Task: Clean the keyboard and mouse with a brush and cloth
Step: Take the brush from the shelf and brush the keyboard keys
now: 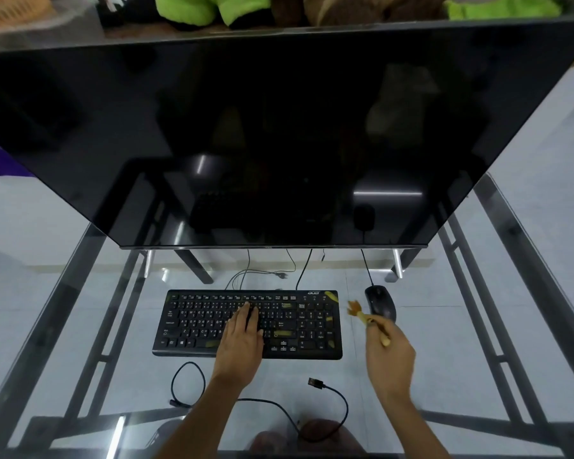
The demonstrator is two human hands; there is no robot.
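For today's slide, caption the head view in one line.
Left hand steadies the keyboard while right hand holds a brush beside the mouse.

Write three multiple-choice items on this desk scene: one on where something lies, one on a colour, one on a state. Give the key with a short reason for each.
1. Where does the black corded mouse lie?
A. Right of the black Acer keyboard
B. On top of that keyboard
C. Left of that keyboard

2. What colour is the handle of the small brush in the right hand?
A. Blue
B. Yellowish tan
C. White

3. What is the state of the large flat monitor?
A. Showing a bright desktop
B. Dark, only reflecting the room
C. Lying face down on the glass table

Key: 1 A, the mouse sits past the keyboard's right end. 2 B, the handle looks pale yellow-tan, with orange-brown bristles. 3 B, the screen is black and stands over the table, while the left hand rests flat on the keys.
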